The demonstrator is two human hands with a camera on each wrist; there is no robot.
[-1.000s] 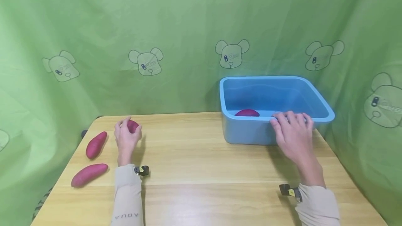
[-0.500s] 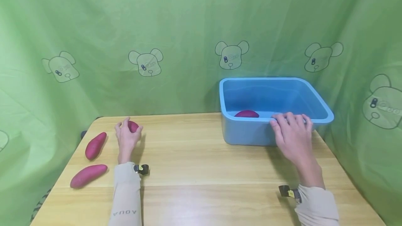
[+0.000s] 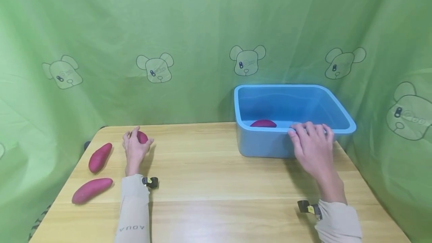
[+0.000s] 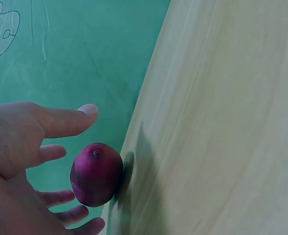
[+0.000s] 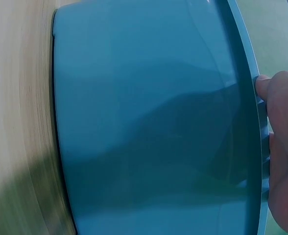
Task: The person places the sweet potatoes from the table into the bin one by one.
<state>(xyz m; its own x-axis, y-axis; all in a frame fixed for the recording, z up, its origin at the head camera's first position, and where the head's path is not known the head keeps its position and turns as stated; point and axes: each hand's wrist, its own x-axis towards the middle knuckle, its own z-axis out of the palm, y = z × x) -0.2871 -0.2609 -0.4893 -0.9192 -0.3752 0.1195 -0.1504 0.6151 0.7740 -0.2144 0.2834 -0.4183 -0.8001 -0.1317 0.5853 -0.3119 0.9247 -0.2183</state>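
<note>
In the head view, my left hand [image 3: 135,151] is around a purple-red sweet potato [image 3: 143,137] at the table's far left. The left wrist view shows the thumb straight and apart from this sweet potato [image 4: 96,175], with the other fingers loosely spread along its far side. My right hand [image 3: 314,151] grips the near rim of a blue plastic tub [image 3: 263,143], fingers bent over the edge. In the right wrist view the thumb [image 5: 262,87] meets the rim. A second sweet potato [image 3: 264,123] lies inside the tub, partly hidden by its near wall.
Two more sweet potatoes lie near the table's left edge, a rear sweet potato [image 3: 100,158] and a front sweet potato [image 3: 92,190]. A green curtain [image 3: 195,96] printed with bear heads hangs behind and beside the wooden table [image 3: 202,183].
My left thumb has spread slightly away from the sweet potato. The right hand keeps its place on the tub's rim. The whole head view has shifted a little.
</note>
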